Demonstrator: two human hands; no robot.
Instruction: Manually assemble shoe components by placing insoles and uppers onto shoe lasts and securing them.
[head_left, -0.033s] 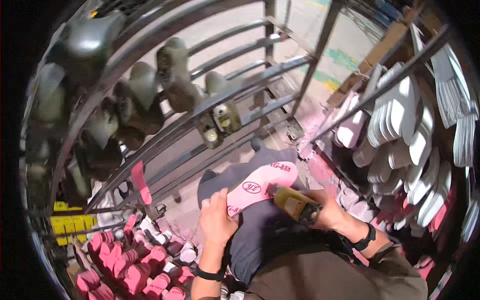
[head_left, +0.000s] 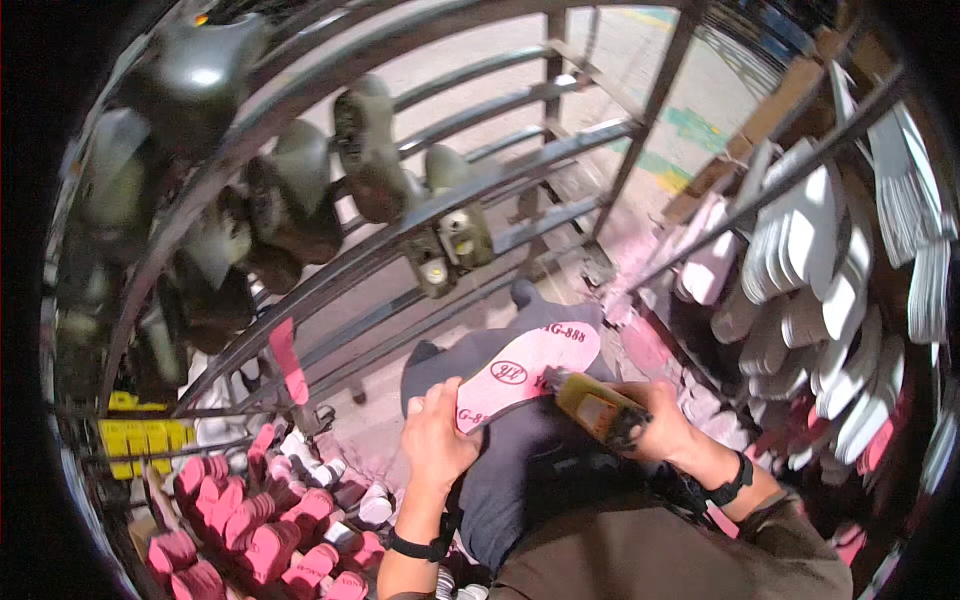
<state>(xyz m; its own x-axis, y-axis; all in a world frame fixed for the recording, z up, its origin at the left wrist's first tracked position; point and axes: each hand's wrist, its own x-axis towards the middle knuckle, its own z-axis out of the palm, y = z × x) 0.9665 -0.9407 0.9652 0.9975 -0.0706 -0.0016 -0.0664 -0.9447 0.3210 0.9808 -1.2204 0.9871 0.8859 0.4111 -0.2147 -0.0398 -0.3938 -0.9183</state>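
A pink insole (head_left: 520,372) with dark red printing lies slanted over dark grey cloth (head_left: 436,372). My left hand (head_left: 436,432) is closed on its near left end, thumb and fingers at the edge. My right hand (head_left: 655,425) is wrapped round a yellow-and-dark hand tool (head_left: 588,402). The tool's narrow metal tip points left, at the insole's right edge; whether it touches, I cannot tell. What lies beneath the insole is hidden.
Ahead stands a metal rack (head_left: 480,185) with dark shoe lasts (head_left: 368,150). Pink insoles (head_left: 270,555) fill the lower left, near yellow boxes (head_left: 145,445). Stacks of white insoles (head_left: 795,225) stand at the right behind a metal bar (head_left: 760,190).
The surroundings have shifted slightly to the right as the view moved. The tool's tip sits a little to the right along the insole. Both hands keep their hold.
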